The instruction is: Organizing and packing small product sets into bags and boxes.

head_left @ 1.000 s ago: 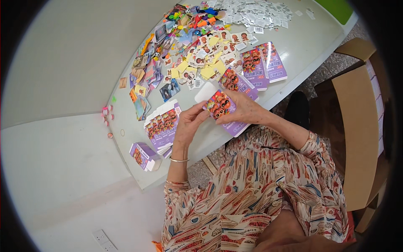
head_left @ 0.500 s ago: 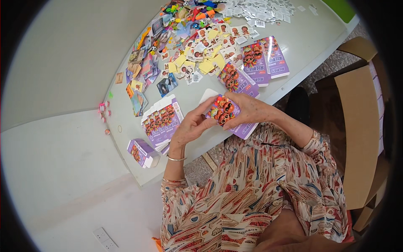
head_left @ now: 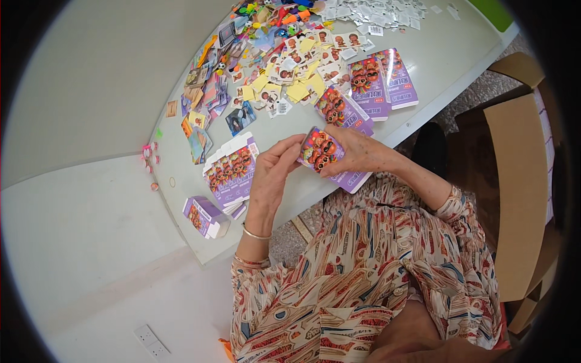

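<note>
A small purple carton [head_left: 321, 149] with cartoon figures on its front is between my hands above the table's near edge. My right hand [head_left: 358, 151] grips its right side, thumb across the front. At the carton's left end, my left hand [head_left: 275, 166] has its fingers drawn together against the edge; the fingertips are partly hidden. Beneath and behind the right hand lie flat purple cartons [head_left: 339, 109]. A stack of flat purple cartons [head_left: 232, 172] lies to the left of my left hand, with a folded-up purple carton [head_left: 204, 216] beside it.
Behind the hands spread character cards and yellow slips [head_left: 290, 75], picture cards [head_left: 212, 97], small colourful toys [head_left: 284, 21] and white sachets [head_left: 375, 15]. More flat cartons [head_left: 396, 78] lie at the table's right edge. An open cardboard box [head_left: 514, 193] stands at the right.
The left hand has shifted slightly left and its fingers have straightened along the carton's left end. The white flap seen there earlier no longer shows. The right hand keeps its hold.
</note>
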Demonstrator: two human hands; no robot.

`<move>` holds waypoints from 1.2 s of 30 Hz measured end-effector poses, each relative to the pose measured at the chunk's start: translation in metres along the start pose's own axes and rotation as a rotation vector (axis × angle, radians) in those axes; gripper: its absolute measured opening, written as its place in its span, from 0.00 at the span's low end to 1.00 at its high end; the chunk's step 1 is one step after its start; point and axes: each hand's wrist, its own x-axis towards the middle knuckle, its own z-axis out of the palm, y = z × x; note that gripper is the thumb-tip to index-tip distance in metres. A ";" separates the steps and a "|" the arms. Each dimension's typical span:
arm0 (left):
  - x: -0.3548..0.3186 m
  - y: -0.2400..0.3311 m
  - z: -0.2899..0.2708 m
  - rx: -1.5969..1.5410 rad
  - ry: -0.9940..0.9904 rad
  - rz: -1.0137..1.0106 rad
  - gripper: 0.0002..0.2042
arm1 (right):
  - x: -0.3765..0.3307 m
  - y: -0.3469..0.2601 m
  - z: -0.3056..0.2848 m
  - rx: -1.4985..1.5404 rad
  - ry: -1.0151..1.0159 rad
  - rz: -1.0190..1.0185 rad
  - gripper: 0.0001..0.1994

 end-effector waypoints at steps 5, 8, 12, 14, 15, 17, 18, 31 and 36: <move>-0.001 -0.001 0.000 -0.007 0.039 0.002 0.13 | -0.002 -0.005 0.000 -0.052 -0.008 0.007 0.33; -0.001 -0.002 -0.001 -0.025 0.071 -0.026 0.13 | -0.004 -0.007 0.000 -0.023 -0.050 0.024 0.30; -0.002 -0.008 0.002 0.105 0.049 0.056 0.13 | -0.004 -0.004 0.000 -0.022 -0.025 0.020 0.28; -0.008 -0.011 0.005 0.340 0.030 0.150 0.13 | -0.004 -0.003 0.001 -0.009 -0.035 0.041 0.28; -0.010 -0.014 0.007 0.339 0.030 0.149 0.13 | -0.004 -0.002 0.002 0.002 -0.018 0.006 0.29; -0.013 -0.022 0.008 0.310 0.010 0.359 0.13 | -0.003 -0.003 0.003 0.011 -0.007 -0.033 0.30; -0.014 -0.023 0.006 0.310 0.018 0.361 0.13 | -0.003 -0.004 0.004 -0.025 -0.034 -0.015 0.30; 0.004 -0.013 -0.025 -0.390 -0.030 -0.115 0.14 | 0.008 -0.018 0.027 -0.216 0.324 -0.563 0.54; 0.064 0.007 -0.114 0.774 0.261 0.294 0.19 | 0.010 -0.023 0.037 -0.210 0.344 -0.235 0.44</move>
